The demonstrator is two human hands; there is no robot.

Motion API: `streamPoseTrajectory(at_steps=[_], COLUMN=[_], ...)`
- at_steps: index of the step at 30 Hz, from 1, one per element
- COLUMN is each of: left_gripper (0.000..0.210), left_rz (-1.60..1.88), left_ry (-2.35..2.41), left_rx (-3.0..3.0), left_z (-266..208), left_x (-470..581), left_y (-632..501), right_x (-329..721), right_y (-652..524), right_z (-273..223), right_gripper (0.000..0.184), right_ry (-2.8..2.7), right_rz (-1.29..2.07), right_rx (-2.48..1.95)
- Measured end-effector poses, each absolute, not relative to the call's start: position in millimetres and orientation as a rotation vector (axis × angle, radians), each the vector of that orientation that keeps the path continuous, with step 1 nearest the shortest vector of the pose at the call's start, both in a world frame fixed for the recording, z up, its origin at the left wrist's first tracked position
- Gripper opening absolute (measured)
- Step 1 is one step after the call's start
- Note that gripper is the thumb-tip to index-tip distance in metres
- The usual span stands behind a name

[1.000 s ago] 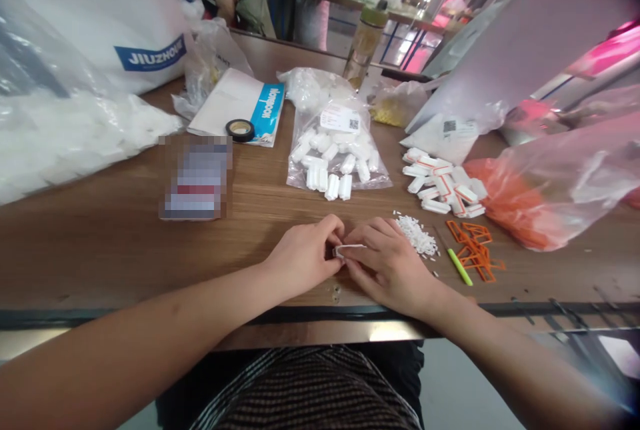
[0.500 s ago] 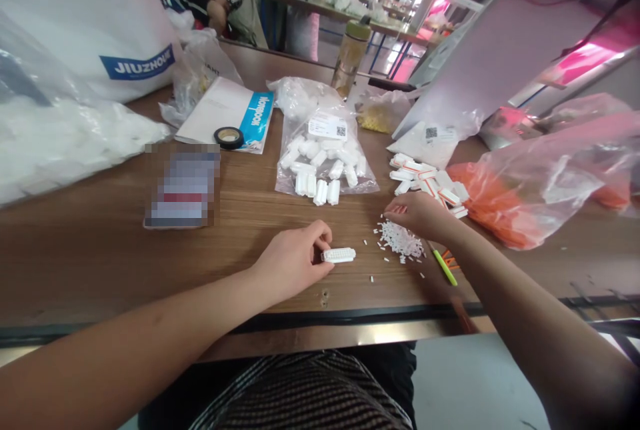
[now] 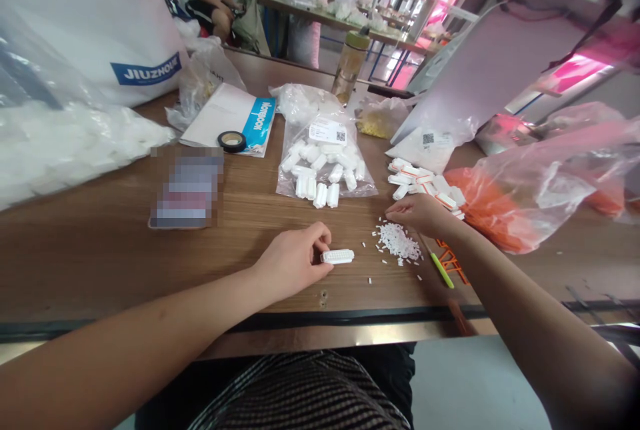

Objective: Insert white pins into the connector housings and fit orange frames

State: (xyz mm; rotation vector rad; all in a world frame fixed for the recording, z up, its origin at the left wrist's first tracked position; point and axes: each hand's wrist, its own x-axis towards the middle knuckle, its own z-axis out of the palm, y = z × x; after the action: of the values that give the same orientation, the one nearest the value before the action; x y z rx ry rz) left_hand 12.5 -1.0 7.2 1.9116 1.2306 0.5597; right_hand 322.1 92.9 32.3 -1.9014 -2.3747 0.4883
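My left hand (image 3: 293, 262) rests low over the table and pinches one end of a white multi-hole plastic connector housing (image 3: 338, 256) between thumb and fingers. Its row of small holes faces up. My right hand (image 3: 416, 211) hovers just behind a loose pile of tiny white plastic pegs (image 3: 399, 241), its fingers drawn together; whatever is between the fingertips cannot be made out. A few pegs lie scattered toward the left hand. Right of the pile, under my right forearm, are a yellow-green handled tool (image 3: 442, 271) and orange plastic strips (image 3: 454, 262).
White housings with orange strips (image 3: 417, 180) lie heaped behind my right hand. A clear bag of white housings (image 3: 327, 150) stands mid-table. Around are an orange-filled bag (image 3: 500, 213), black tape roll (image 3: 232, 142), notebook (image 3: 220, 113), blurred-out phone-like object (image 3: 187, 189), and bottle (image 3: 350, 67). A person sits beyond.
My right hand has shifted slightly, its fingers straighter, and more of the orange strips shows beside the forearm. My left hand keeps the connector housing in place. The view has tilted a little.
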Motion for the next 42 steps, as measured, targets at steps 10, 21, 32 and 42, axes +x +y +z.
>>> streamPoseTrajectory(at_steps=[10, 21, 32, 42], left_gripper=[0.027, 0.027, 0.026, 0.027], left_rz=[0.559, 0.551, 0.613, 0.595], left_ry=[1.213, 1.217, 1.221, 1.231], left_rx=[1.910, 1.903, 1.931, 1.925], left_z=[8.7, 10.5, 6.3, 6.9], left_x=[12.8, 12.9, 14.0, 13.1], left_y=[-0.6, -1.4, -2.5, -2.4], right_x=[326.7, 263.8, 214.3, 209.2], right_y=[88.9, 43.9, 4.7, -1.6], right_z=[24.2, 48.6, 27.4, 33.1], right_gripper=[0.024, 0.016, 0.008, 0.018], right_ry=[-2.427, -2.297, -2.501, -2.581], right_rz=[0.310, 0.540, 0.525, 0.359], right_rx=[-1.854, -1.502, -1.128, -1.051])
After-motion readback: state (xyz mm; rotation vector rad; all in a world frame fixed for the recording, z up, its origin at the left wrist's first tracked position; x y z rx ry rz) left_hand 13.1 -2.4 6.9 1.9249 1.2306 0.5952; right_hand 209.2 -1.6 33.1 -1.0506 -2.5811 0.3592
